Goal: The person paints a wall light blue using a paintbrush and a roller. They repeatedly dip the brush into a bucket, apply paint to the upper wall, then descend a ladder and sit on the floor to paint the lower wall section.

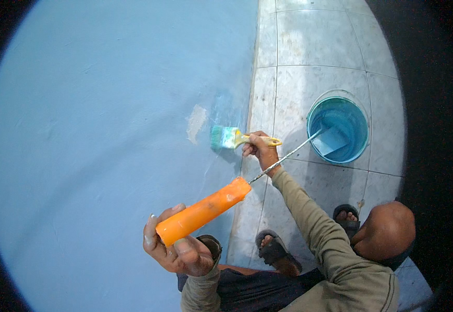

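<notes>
My left hand (pixel 179 245) grips the orange handle (pixel 205 210) of a paint roller, with whitish paint on the fingers. The roller's paint-spattered metal rod (pixel 285 158) runs up to a paint bucket (pixel 367 132). Inside the bucket is a flat-looking pale blue piece (pixel 331 140) at the rod's end; I cannot tell whether it is the roller's cover. My right hand (pixel 263 150) holds a flat paintbrush (pixel 228 137) by its yellowish handle. Its green-blue bristles are at the light blue wall (pixel 113 117), close to the wall's base. Darker streaks mark the wall beside the bristles.
A bare, peeled patch (pixel 196 123) shows on the wall near the brush. Grey floor tiles (pixel 316 39) meet the wall along a straight edge. My sandalled feet (pixel 275 249) and bent knee (pixel 390 230) are below the bucket, which has a wire handle.
</notes>
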`<act>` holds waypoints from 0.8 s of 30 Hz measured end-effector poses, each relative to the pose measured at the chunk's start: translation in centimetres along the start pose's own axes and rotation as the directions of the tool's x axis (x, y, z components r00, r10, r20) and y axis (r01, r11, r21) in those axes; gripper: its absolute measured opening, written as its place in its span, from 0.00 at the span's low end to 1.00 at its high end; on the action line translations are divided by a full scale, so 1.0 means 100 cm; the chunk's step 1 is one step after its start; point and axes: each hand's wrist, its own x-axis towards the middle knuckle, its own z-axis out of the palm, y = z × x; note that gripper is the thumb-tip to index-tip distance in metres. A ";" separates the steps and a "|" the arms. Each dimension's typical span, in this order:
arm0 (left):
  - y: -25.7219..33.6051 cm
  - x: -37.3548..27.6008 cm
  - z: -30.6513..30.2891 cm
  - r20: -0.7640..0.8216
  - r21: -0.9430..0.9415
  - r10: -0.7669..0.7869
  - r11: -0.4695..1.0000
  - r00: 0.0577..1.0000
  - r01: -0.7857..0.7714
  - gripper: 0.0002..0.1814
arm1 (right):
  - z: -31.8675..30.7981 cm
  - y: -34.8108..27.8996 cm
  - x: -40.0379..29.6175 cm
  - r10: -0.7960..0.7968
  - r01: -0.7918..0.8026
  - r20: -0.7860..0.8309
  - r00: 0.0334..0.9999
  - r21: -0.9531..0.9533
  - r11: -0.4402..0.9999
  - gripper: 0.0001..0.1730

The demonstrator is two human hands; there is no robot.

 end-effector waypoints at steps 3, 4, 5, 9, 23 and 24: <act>0.005 -0.001 -0.001 -0.016 0.087 -0.087 0.992 0.996 0.088 0.29 | -0.007 0.013 0.013 0.021 -0.028 -0.091 0.996 -0.069 0.997 0.19; 0.005 -0.001 -0.001 -0.001 0.082 -0.074 0.994 0.997 0.074 0.29 | -0.008 0.015 0.017 0.021 -0.029 -0.120 0.993 -0.065 0.997 0.19; 0.005 -0.001 -0.003 0.014 0.077 -0.061 0.995 0.998 0.060 0.29 | -0.010 0.016 0.020 -0.003 -0.006 -0.130 0.991 -0.068 0.998 0.18; 0.002 -0.003 -0.009 0.083 0.011 0.009 1.000 0.997 -0.010 0.27 | -0.013 0.019 0.027 -0.074 0.056 -0.176 0.982 -0.101 0.993 0.17; 0.001 -0.002 -0.012 0.153 0.200 0.055 0.976 0.987 -0.085 0.24 | 0.067 -0.010 -0.020 -0.143 0.164 0.114 0.983 -0.199 0.966 0.16; 0.005 -0.003 -0.010 0.114 0.188 -0.002 0.982 0.994 -0.020 0.25 | 0.062 -0.016 -0.018 -0.109 0.116 0.081 0.991 -0.091 0.989 0.17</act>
